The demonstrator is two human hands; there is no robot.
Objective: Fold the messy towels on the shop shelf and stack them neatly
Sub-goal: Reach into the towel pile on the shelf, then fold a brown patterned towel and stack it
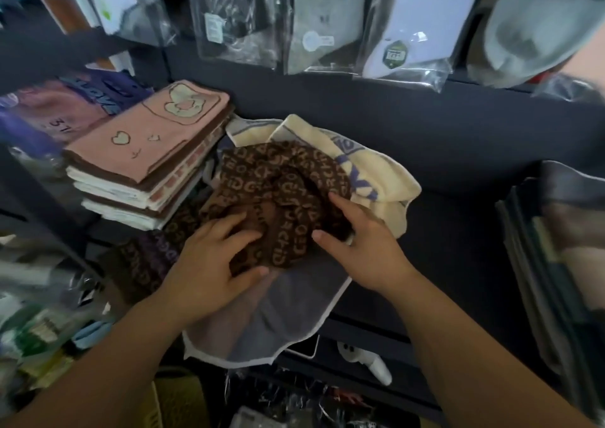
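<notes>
- Folded stack (137,179), left on the shelf (458,231): flat rectangular towels in white, brown and pink layers. The top pink towel (144,139) bears a bear and heart outline, and its long axis runs from near left to far right.
- Left hand (212,251): grasps the near left part of the brown towel (281,179), with spread fingers on top and the thumb under the near edge.
- Brown towel: mid-shelf, between the stack and the cream towel. It is soft terry with tan lettering all over, crumpled in a rounded heap with no clear long axis. One twisted roll arches left to right along its far side.
- Grey towel (278,313): lies under the brown one. It is smooth with a white border, and its near end hangs over the shelf edge.
- Right hand (360,241): grips a fold on the right side of the brown towel between thumb and forefinger.
- Cream towel (370,165): rumpled, with purple lettering, touching the brown towel on its far right.
- Dark folded stack (556,231): far right on the shelf, blurred.
</notes>
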